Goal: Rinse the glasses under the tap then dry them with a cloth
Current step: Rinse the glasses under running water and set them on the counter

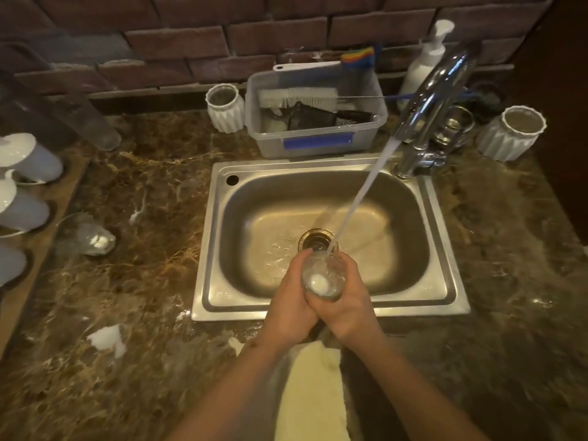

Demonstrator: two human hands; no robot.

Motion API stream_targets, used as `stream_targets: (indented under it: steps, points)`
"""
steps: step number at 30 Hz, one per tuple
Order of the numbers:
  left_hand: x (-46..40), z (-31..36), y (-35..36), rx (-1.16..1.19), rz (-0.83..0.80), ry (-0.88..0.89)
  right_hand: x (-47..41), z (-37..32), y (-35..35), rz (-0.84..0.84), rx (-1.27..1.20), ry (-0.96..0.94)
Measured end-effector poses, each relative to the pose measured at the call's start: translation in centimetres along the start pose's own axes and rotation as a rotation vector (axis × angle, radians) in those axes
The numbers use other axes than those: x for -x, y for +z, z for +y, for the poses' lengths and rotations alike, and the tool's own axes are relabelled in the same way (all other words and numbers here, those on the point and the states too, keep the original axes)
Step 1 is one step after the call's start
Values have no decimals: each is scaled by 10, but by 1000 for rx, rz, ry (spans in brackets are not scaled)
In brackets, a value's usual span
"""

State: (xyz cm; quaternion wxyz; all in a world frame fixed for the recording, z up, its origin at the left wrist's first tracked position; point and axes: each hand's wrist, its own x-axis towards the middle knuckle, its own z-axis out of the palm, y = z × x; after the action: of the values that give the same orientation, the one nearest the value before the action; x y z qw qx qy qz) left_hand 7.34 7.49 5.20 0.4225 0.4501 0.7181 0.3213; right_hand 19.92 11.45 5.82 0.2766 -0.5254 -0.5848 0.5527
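Observation:
A clear drinking glass (322,275) is held over the steel sink (210,249), mouth tilted towards the tap. My left hand (291,300) and my right hand (345,303) wrap it from both sides. Water (362,192) streams from the chrome tap (436,90) down into the glass. A second clear glass (84,233) lies on its side on the marble counter at the left. Another glass (453,128) stands behind the tap. A pale cloth (313,393) lies on the counter edge between my forearms.
A plastic tub (318,141) with brushes stands behind the sink, flanked by two white ribbed pots (224,108) (509,133). A soap pump (424,58) is by the brick wall. White cups (25,186) sit in a wooden rack at the left. A white scrap (106,338) lies on the counter.

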Motion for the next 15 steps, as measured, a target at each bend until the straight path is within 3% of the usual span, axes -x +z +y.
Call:
stream_targets:
  steps: [15]
  points:
    - [-57, 36, 20, 77, -14, 0, -43, 10, -47, -143, 28, 22]
